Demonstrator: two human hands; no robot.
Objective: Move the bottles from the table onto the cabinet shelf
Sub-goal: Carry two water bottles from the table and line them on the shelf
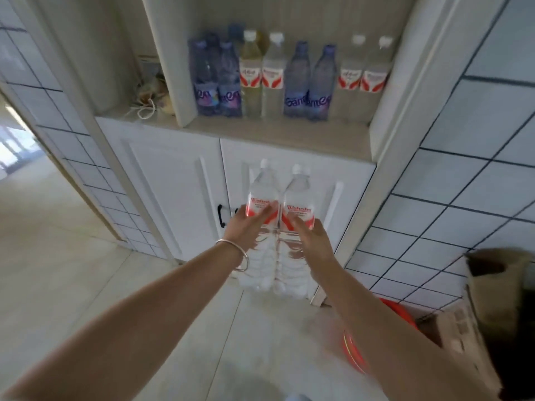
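Before you stands a white panelled cabinet [173, 180] whose open shelf [278, 134] carries a back row of upright plastic bottles [295, 82], some tinted purple, some clear with red-and-white labels. Both your bare arms reach forward, and your left hand [246, 227], a thin metal bangle [237, 253] at its wrist, wraps a clear ribbed bottle [262, 198]. Your right hand [311, 238] wraps its twin [299, 198], both upright, touching, below the shelf, their red labels reading "Wahaha".

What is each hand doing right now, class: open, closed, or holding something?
Left hand: closed on the left clear bottle.
Right hand: closed on the right clear bottle.
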